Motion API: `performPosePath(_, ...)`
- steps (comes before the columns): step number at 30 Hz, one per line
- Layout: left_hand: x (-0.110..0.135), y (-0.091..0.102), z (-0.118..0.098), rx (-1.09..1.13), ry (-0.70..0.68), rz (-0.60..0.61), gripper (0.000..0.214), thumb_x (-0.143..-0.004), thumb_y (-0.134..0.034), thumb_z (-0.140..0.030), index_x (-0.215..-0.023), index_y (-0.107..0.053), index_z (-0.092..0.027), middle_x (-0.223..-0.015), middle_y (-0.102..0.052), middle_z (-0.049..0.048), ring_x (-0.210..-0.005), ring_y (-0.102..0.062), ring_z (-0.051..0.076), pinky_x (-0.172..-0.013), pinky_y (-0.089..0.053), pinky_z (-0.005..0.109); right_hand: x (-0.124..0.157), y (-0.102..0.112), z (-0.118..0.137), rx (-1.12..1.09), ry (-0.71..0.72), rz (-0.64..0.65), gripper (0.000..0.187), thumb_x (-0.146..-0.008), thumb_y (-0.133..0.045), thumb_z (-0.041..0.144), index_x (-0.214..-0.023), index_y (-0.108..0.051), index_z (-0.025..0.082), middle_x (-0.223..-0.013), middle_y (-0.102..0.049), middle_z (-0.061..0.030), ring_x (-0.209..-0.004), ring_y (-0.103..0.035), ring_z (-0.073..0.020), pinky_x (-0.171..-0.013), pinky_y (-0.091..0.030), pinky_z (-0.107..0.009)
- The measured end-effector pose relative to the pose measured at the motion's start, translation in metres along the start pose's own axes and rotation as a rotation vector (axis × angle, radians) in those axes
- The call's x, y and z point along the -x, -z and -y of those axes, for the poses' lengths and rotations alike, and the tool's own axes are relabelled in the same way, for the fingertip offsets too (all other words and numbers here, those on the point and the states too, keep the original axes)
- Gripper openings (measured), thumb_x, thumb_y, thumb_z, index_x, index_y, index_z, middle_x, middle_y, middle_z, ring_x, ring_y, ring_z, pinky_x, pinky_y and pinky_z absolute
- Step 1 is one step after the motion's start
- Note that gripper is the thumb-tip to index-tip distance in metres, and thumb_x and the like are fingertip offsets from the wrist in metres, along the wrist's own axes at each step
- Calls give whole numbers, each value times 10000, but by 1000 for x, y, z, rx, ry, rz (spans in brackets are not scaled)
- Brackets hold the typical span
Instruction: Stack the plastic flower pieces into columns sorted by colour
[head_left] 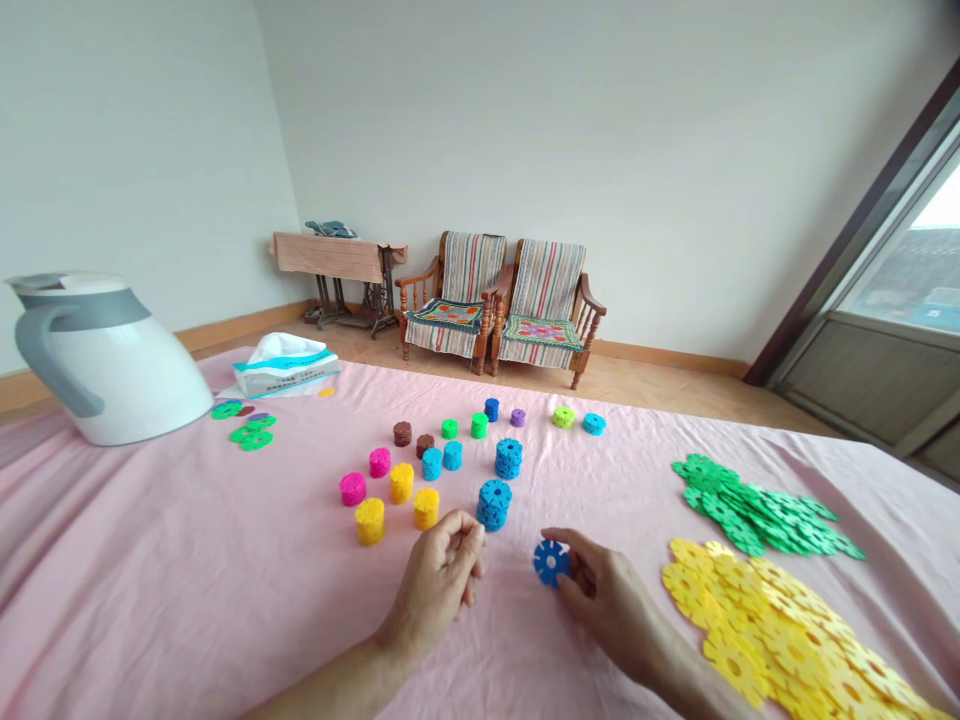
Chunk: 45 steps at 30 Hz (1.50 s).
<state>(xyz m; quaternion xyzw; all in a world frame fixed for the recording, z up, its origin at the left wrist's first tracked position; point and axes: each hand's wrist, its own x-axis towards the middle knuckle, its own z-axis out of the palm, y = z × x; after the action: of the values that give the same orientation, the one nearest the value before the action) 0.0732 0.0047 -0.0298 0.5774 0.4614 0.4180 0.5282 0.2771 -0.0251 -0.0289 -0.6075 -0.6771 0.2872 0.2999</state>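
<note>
Between the thumb and fingers of my right hand (607,595) is a blue notched snowflake disc (543,572) with a hole in its centre, face toward me. My left hand (441,570) is closed, thumb against the curled fingers; whatever is inside them, if anything, is hidden. Just beyond its fingertips stands a stack of blue discs (495,505), with another blue stack (508,459) behind. Shorter stacks of smaller discs surround them: yellow stacks (401,483), pink stacks (352,489), light-blue stacks (432,463), brown stacks (403,433) and green stacks (479,425).
On the pink cloth at right lie a spread of yellow discs (787,630) and a heap of green discs (765,510). A white jug (142,370) and a tissue pack (289,370) stand at left, near loose discs (253,433). Two chairs (540,320) are beyond the table.
</note>
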Motion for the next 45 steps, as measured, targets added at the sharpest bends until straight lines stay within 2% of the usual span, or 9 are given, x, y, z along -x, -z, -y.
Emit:
performPosePath(8,0,0,-3,-13,-8,-1,326,-828,-447,-496,-741,-435,-182,-568,-491,-54,-366,-425,44,-299,-282,119,6,1,1,88,81,46,474,-711,-490,135,-1177,-536,209,-736,-594,5,-616,-512,-118,-583,-373,-227)
performPosePath(11,0,0,-3,-15,-13,0,323,-830,-446,-492,-735,-433,-183,-565,-491,-54,-368,-422,45,-302,-284,120,8,2,2,113,118,40,418,-706,-512,142,-1118,-548,200,-764,-600,-1,-660,-533,-126,-606,-383,-231)
performPosePath(14,-1,0,-3,-18,-12,-3,322,-828,-446,-492,-733,-432,-185,-561,-487,-56,-367,-420,46,-303,-281,123,4,5,12,121,143,40,298,-708,-530,162,-1003,-567,195,-682,-575,21,-603,-523,-118,-559,-372,-225)
performPosePath(16,-1,-1,-3,-22,-7,-5,322,-827,-446,-494,-737,-438,-185,-562,-484,-56,-370,-420,48,-303,-279,124,-5,7,20,107,150,-19,255,-706,-552,185,-961,-565,191,-683,-570,25,-573,-517,-110,-552,-383,-229)
performPosePath(20,0,-1,-3,-25,2,-11,326,-824,-447,-500,-735,-439,-187,-564,-478,-57,-374,-417,50,-305,-276,126,-34,3,29,-7,179,-195,275,-701,-600,232,-971,-562,193,-857,-590,-12,-616,-548,-105,-578,-432,-239)
performPosePath(23,1,-1,-4,-26,6,-17,329,-823,-443,-502,-725,-429,-189,-557,-473,-61,-370,-412,49,-308,-276,127,-56,-8,29,-77,183,-237,280,-686,-634,263,-953,-582,194,-903,-579,-26,-661,-571,-119,-609,-456,-258)
performPosePath(29,2,-1,-6,-11,32,-24,314,-818,-448,-491,-725,-428,-191,-549,-473,-64,-364,-407,50,-312,-275,129,-73,-25,31,-139,169,-223,294,-673,-652,278,-949,-607,189,-942,-577,-42,-749,-590,-145,-653,-472,-280)
performPosePath(39,2,-1,-7,-21,13,-26,281,-823,-452,-457,-741,-450,-189,-548,-491,-58,-355,-408,50,-313,-276,129,-74,-29,33,-141,139,-185,276,-673,-637,299,-922,-623,180,-932,-593,-42,-737,-582,-144,-668,-480,-292)
performPosePath(45,2,-1,-6,-26,14,-21,287,-827,-444,-462,-744,-446,-187,-548,-488,-58,-357,-410,50,-313,-276,127,-73,-29,30,-133,154,-181,326,-671,-642,308,-971,-617,183,-967,-600,-53,-748,-588,-146,-670,-482,-290)
